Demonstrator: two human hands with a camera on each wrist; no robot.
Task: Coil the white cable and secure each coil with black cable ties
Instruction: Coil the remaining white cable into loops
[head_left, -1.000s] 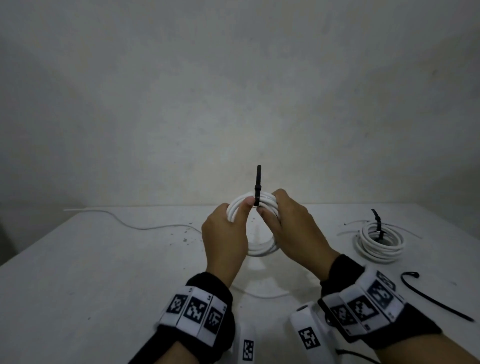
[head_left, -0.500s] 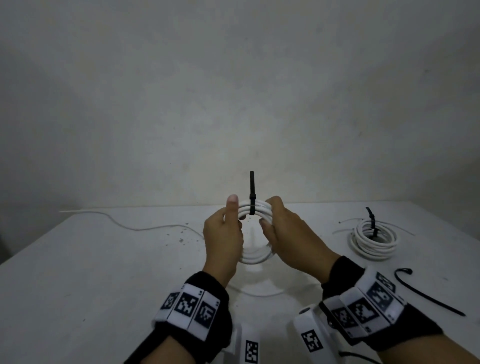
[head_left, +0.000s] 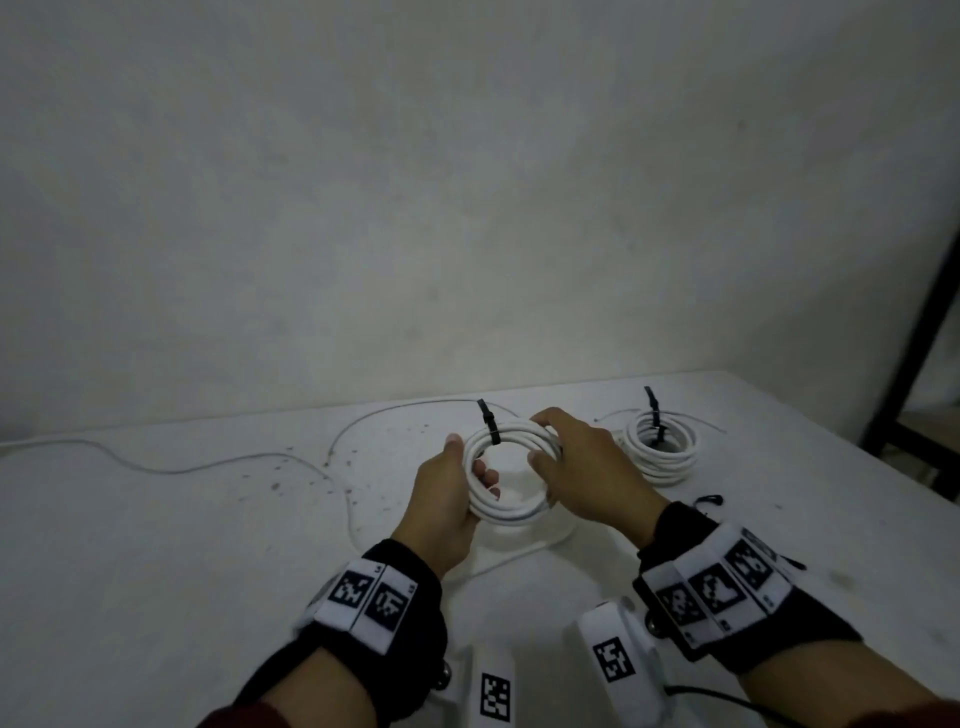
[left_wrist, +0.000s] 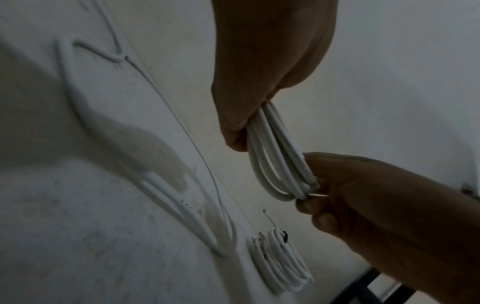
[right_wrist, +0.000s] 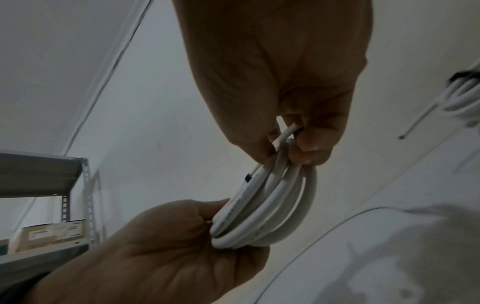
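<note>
Loose white cable (head_left: 171, 470) snakes across the bench (head_left: 156, 545) from 9 o'clock toward the middle, where both hands hold a white cable coil (head_left: 511, 467) up off the surface. Left hand (head_left: 447, 499) grips the coil's 8 o'clock side, fingers curled through the middle and thumb along the outside. A black cable tie (head_left: 489, 427) wraps the coil at about 11 o'clock, tail sticking up. Right hand (head_left: 582, 467) is clamped on the 3 o'clock side, fingers over the top, thumb inside the ring; the right wrist view shows the cable's cut end (right_wrist: 293, 128) poking up between its fingers. Further right, near 2 o'clock, a second tied coil (head_left: 660, 447) lies flat on the bench, well apart from the held one, with its own black tie (head_left: 655, 415) pointing up.
</note>
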